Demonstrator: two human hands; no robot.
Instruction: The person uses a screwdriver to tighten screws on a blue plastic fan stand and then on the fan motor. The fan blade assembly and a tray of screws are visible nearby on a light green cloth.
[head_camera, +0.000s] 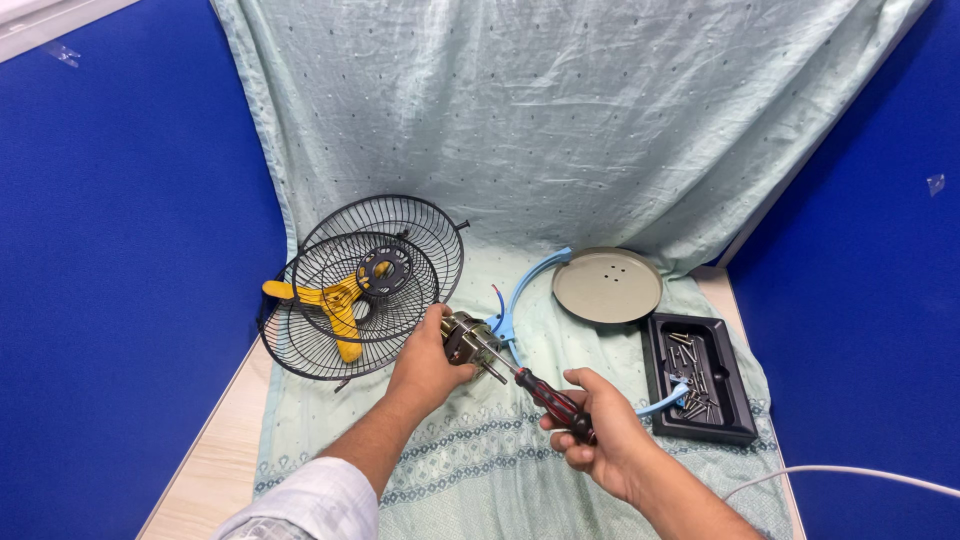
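My left hand (425, 365) grips a small metal fan motor (462, 337) with a shaft sticking out toward me. My right hand (600, 435) holds a screwdriver (545, 397) with a red and black handle; its metal tip rests against the motor. A light blue curved fan bracket (520, 290) runs from just behind the motor toward a round grey base plate (606, 285). All of this lies on a pale green cloth (470, 470) over the table.
Two black wire fan guards (385, 260) lean at the left, with a yellow fan blade (335, 305) on them. A black tray (700, 375) with several screws sits at the right. Blue partition walls (120, 250) close in both sides. A white cable (850, 472) runs at lower right.
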